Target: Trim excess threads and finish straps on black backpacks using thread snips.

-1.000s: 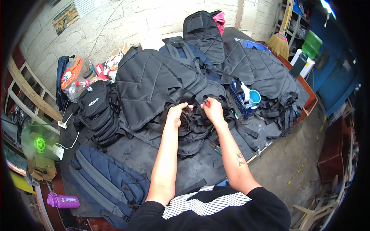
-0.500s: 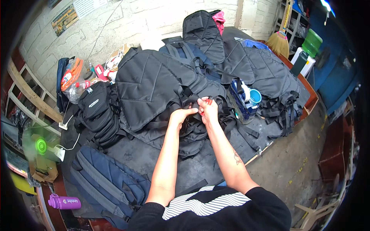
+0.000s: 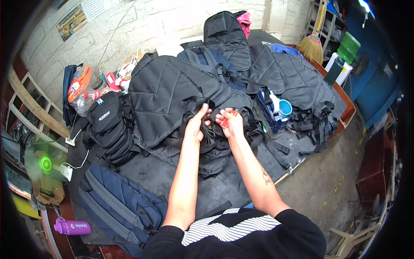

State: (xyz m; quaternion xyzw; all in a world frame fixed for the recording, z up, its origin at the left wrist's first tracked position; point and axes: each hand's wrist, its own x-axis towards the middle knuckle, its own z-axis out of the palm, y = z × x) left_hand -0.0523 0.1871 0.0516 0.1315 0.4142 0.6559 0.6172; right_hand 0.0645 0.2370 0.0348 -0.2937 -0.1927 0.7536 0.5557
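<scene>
A large black backpack (image 3: 166, 95) with stitched V-shaped lines lies across the middle of the table, and both hands are at its strap end. My left hand (image 3: 196, 125) pinches a black webbing strap (image 3: 196, 102) between thumb and fingers. Just to its right, my right hand (image 3: 233, 126) is closed around a small red object (image 3: 224, 124). Fingers cover most of that object, so its kind does not show. More black straps and fabric lie bunched beneath both hands.
A clear-and-blue container (image 3: 276, 118) with a light blue cup stands right of my hands. A small black backpack (image 3: 105, 118) sits left, a navy backpack (image 3: 125, 203) nearer me. More black bags (image 3: 297, 77) are piled at the back right. A purple bottle (image 3: 72, 226) is at the lower left.
My hands have moved slightly apart. The left thumb now points up along the strap, and more of the red object shows in my right hand.
</scene>
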